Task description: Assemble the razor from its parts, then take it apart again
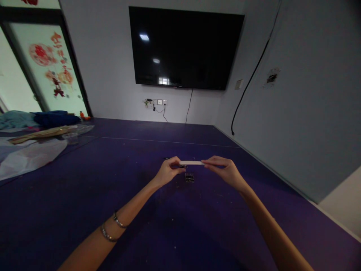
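A thin white strip (pixel 191 163), seen edge-on, is held level above the purple surface. My left hand (pixel 167 172) is closed on its left end, thumb below and fingers above. My right hand (pixel 224 169) pinches the right end between thumb and fingertips. Just under the strip, by my left fingertips, a small dark item (pixel 184 166) shows; whether the hand touches it I cannot tell. Below the strip lies a small dark block-like object (pixel 189 177) with light marks, too small to name. Two bracelets are on my left forearm.
The purple surface (pixel 135 226) reaches to the walls. At left lie white plastic sheeting (pixel 34 158), a long tan package (pixel 45 134) and blue cloth (pixel 56 118). A television (pixel 186 49) hangs on the back wall above sockets (pixel 160 102). A black cable (pixel 251 77) dangles at right.
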`<state>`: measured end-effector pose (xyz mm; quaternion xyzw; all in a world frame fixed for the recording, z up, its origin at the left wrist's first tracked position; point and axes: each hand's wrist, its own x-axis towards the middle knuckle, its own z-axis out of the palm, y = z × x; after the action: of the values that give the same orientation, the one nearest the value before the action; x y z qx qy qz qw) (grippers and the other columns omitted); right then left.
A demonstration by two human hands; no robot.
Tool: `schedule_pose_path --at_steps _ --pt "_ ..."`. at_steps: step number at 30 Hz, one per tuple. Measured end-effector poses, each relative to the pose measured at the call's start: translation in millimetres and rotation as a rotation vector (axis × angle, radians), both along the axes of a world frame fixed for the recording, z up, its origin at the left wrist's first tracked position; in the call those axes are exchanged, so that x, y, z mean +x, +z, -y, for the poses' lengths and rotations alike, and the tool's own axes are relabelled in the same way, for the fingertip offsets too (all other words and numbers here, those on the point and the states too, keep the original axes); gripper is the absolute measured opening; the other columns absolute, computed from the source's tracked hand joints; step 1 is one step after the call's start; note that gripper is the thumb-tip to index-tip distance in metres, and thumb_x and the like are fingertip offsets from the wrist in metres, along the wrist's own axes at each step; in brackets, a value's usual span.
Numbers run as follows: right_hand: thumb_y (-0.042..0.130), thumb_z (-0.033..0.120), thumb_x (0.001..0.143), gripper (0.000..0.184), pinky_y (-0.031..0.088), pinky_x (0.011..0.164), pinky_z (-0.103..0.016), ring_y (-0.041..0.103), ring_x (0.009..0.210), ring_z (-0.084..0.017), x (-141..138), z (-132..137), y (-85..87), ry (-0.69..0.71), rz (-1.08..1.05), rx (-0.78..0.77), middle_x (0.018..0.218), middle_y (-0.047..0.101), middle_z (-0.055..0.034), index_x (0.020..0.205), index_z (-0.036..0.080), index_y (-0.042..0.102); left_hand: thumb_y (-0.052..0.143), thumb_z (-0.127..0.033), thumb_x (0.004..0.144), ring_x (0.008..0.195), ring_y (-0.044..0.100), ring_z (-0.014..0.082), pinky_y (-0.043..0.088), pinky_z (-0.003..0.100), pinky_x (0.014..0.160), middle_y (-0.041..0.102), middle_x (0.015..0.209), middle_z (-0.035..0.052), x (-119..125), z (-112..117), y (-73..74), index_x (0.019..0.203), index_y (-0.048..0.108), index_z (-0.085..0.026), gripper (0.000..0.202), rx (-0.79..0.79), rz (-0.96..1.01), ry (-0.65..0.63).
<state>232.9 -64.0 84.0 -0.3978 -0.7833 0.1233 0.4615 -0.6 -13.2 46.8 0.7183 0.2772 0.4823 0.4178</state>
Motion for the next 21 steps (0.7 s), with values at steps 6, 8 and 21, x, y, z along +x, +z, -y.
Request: schedule_pose_path --at_steps 6,8,21 --pt "0.061 0.034 0.079 0.021 0.048 0.071 -0.03 0.063 0.079 -0.017 1.6 -1.7 -2.2 -0.028 -0.029 0.002 0.086 0.07 -0.0051 0.095 0.024 0.071 0.07 -0.021 0.066 0.072 0.059 0.0131 0.046 0.027 0.071 0.063 0.074 0.0009 -0.9 0.7 1.8 0.069 0.055 -0.016 0.016 0.001 0.028 -0.021" --pt "0.061 0.035 0.079 0.021 0.048 0.071 -0.031 0.063 0.078 -0.017 0.4 -0.4 -1.1 -0.02 -0.035 0.003 0.086 0.07 -0.0053 0.094 0.024 0.071 0.07 -0.02 0.065 0.072 0.059 0.0127 0.046 0.026 0.07 0.062 0.072 0.0002 -1.1 0.3 2.0 0.068 0.055 -0.016 0.016 0.005 0.028 -0.02" --pt "0.061 0.032 0.08 0.019 0.048 0.069 -0.031 0.063 0.076 -0.018 -4.4 4.2 2.9 0.023 0.023 0.018 0.083 0.07 -0.0043 0.093 0.026 0.072 0.072 -0.022 0.065 0.065 0.057 0.0111 0.046 0.025 0.065 0.061 0.068 -0.0014 -1.9 -1.8 -0.5 0.069 0.056 -0.015 0.018 0.042 0.041 -0.027"
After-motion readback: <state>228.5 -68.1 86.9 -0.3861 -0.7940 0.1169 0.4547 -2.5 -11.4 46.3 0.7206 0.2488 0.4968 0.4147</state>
